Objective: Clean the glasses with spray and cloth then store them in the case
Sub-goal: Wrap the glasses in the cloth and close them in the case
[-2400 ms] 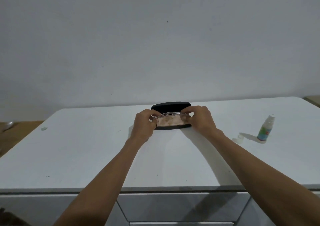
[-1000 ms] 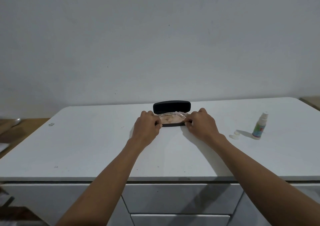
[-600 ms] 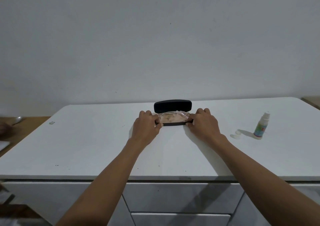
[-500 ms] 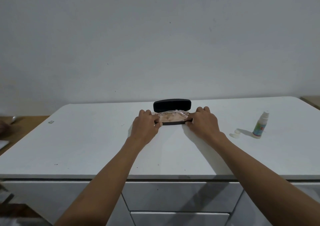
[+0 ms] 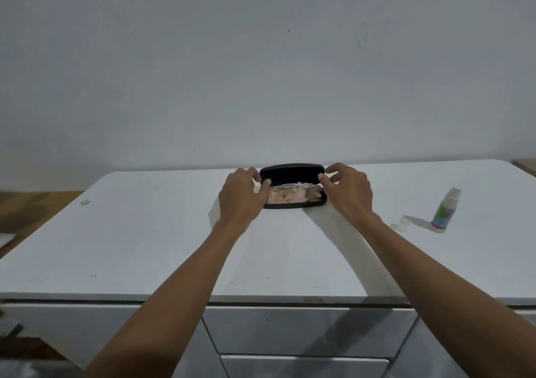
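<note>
Now the storing step looks nearly done: the black case [image 5: 292, 185] sits on the white table [image 5: 145, 247] with its lid [image 5: 291, 173] standing open at the far side, and a pale cloth [image 5: 290, 197] fills the tray, with the thin frame of the glasses [image 5: 293, 186] just showing along the cloth's far edge, under the lid.

The left hand [image 5: 242, 196] is at the case's left end and the right hand [image 5: 346, 190] at its right end. Each grip is loosely curled, fingertips raised toward the lid's corners; the right index and thumb seem to touch the lid's end, and the left fingers overlap the other end. Whether either grip actually pinches the lid I cannot tell, since the contact is small and partly hidden.

Well out beyond the right grip stands the spray bottle [image 5: 445, 210], with its small white cap [image 5: 401, 223] lying between bottle and hand, so spraying appears finished.

Next, I judge, the lid must be swung toward the person and pressed shut, evenly from both ends. That calls for cloth and frame to lie below the rim, or the edge will trap them.
</note>
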